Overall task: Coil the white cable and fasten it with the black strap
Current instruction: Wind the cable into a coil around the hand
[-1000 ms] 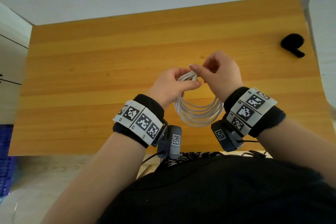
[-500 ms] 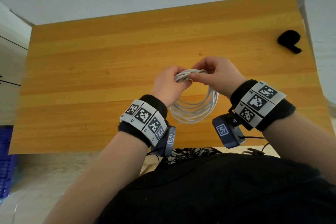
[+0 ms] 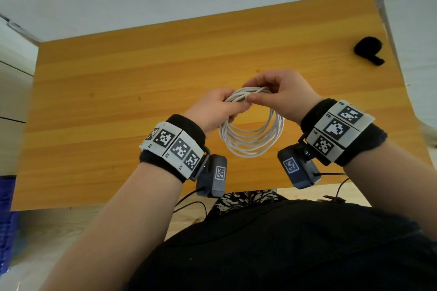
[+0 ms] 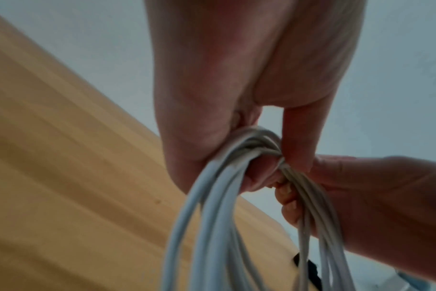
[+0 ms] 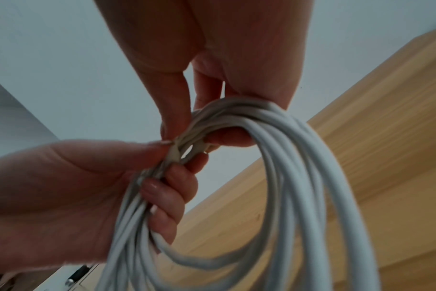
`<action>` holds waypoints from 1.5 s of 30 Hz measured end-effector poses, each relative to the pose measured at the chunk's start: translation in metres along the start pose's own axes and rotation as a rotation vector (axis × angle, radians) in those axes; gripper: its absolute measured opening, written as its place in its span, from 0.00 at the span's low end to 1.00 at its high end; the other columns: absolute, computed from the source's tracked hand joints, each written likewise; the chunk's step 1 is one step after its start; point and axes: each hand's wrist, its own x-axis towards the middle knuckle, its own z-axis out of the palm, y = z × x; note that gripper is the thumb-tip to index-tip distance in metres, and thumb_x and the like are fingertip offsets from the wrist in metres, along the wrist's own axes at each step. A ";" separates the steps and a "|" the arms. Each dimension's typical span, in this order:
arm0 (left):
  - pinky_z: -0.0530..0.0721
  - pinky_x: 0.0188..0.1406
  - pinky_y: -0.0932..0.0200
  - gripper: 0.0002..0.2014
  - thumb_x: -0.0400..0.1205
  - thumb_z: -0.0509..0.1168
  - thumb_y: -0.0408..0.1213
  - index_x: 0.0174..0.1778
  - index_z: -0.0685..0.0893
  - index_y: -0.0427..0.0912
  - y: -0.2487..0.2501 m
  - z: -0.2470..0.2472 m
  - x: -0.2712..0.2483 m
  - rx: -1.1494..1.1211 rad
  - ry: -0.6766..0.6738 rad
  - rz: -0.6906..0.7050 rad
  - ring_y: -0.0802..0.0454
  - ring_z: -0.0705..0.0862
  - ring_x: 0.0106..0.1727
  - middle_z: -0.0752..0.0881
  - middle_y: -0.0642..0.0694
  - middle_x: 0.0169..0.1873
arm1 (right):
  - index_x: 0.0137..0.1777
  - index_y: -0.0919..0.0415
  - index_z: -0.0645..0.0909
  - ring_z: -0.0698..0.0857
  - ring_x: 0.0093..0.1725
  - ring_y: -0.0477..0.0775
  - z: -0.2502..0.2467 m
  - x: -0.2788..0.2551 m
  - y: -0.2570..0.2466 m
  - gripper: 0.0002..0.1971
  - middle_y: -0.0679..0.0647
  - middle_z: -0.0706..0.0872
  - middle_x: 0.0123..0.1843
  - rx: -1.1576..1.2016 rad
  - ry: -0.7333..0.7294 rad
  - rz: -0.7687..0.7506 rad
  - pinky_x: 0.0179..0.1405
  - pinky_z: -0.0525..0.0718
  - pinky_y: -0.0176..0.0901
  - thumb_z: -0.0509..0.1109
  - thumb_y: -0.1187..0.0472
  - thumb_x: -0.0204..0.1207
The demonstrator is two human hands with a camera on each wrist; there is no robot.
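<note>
The white cable, wound into a coil of several loops, is being held above the wooden surface by both hands, with the loops hanging down between the two wrists. The top of the coil is being gripped by the left hand, whose fingers are curled round the bundled strands while the thumb is pressed against them from the near side. The same bundle is being pinched just beside this grip by the right hand: its thumb is being laid on the strands next to the left thumb, and its fingers are being hooked over the top of the coil. In the left wrist view, the left hand is being shown closed on the cable, with the right hand clasping the strands alongside. In the right wrist view, the cable is being draped over a finger of the right hand. The black strap is lying rolled on the far right part of the surface, well apart from both hands and untouched.
</note>
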 end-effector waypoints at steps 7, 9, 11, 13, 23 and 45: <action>0.71 0.39 0.52 0.13 0.83 0.62 0.42 0.55 0.80 0.36 0.001 -0.006 0.009 -0.203 0.078 0.061 0.54 0.72 0.31 0.73 0.49 0.32 | 0.55 0.60 0.80 0.87 0.45 0.56 -0.005 -0.004 0.013 0.11 0.57 0.87 0.46 0.392 0.056 0.258 0.50 0.86 0.51 0.71 0.57 0.76; 0.72 0.34 0.62 0.07 0.85 0.59 0.38 0.53 0.79 0.39 0.004 -0.008 0.011 -0.566 0.064 -0.013 0.58 0.71 0.28 0.72 0.51 0.32 | 0.54 0.63 0.78 0.85 0.49 0.60 -0.002 -0.008 0.018 0.08 0.61 0.85 0.48 0.592 0.005 0.340 0.54 0.85 0.53 0.67 0.60 0.78; 0.73 0.32 0.66 0.06 0.85 0.58 0.37 0.49 0.79 0.40 0.006 -0.007 0.014 -0.840 0.048 -0.063 0.61 0.73 0.25 0.74 0.51 0.32 | 0.51 0.66 0.78 0.84 0.53 0.61 0.004 -0.011 0.020 0.06 0.63 0.84 0.49 0.839 -0.022 0.379 0.61 0.83 0.55 0.63 0.63 0.80; 0.74 0.33 0.66 0.06 0.85 0.59 0.37 0.49 0.79 0.41 0.006 -0.004 0.017 -0.966 0.051 -0.103 0.60 0.74 0.26 0.76 0.51 0.32 | 0.46 0.66 0.78 0.85 0.53 0.61 0.009 -0.012 0.018 0.09 0.62 0.85 0.45 1.061 0.011 0.380 0.61 0.83 0.55 0.61 0.62 0.82; 0.80 0.46 0.57 0.10 0.85 0.57 0.38 0.41 0.80 0.41 -0.001 0.007 0.018 -0.930 -0.146 -0.203 0.55 0.81 0.33 0.81 0.49 0.31 | 0.31 0.59 0.69 0.60 0.17 0.47 0.001 -0.003 0.004 0.29 0.47 0.58 0.19 1.236 0.292 0.462 0.21 0.73 0.37 0.60 0.31 0.72; 0.80 0.50 0.56 0.04 0.84 0.60 0.32 0.45 0.78 0.42 0.012 0.037 0.068 -0.422 -0.083 -0.292 0.51 0.82 0.47 0.84 0.47 0.41 | 0.37 0.64 0.75 0.62 0.15 0.45 -0.068 0.035 0.033 0.22 0.45 0.64 0.16 0.770 0.110 0.432 0.30 0.72 0.41 0.57 0.45 0.82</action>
